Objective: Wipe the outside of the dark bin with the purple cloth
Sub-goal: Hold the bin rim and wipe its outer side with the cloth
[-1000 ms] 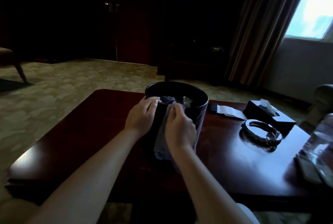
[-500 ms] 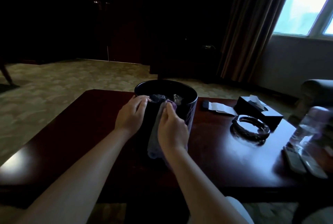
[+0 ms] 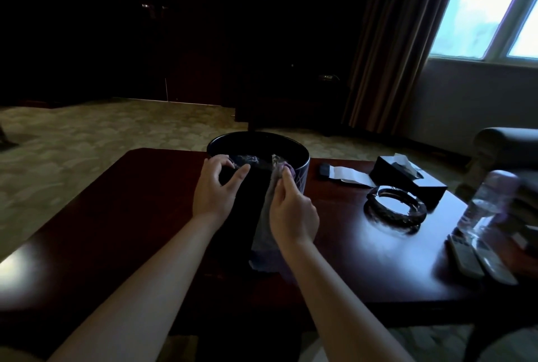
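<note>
Purple cloth [image 3: 266, 233] hangs down the near wall of the bin [image 3: 301, 178], which stands on the dark red table [image 3: 122, 216] right in front of me. My right hand [image 3: 292, 211] pinches the cloth's top edge at the rim, fingers curled round it, so most of the cloth drapes loose against the side. My left hand [image 3: 214, 187] clasps the rim on the other side, thumb and fingers curved over the edge to steady the bin.

I judge the wipe itself is under way at the rim, with the lower wall and far side yet to do. Next I should flatten the cloth under my palm and draw it down and round the wall, holding the bin firm so it does not slide toward the ashtray [image 3: 394, 211] or bottle [image 3: 484, 210] to my right.
</note>
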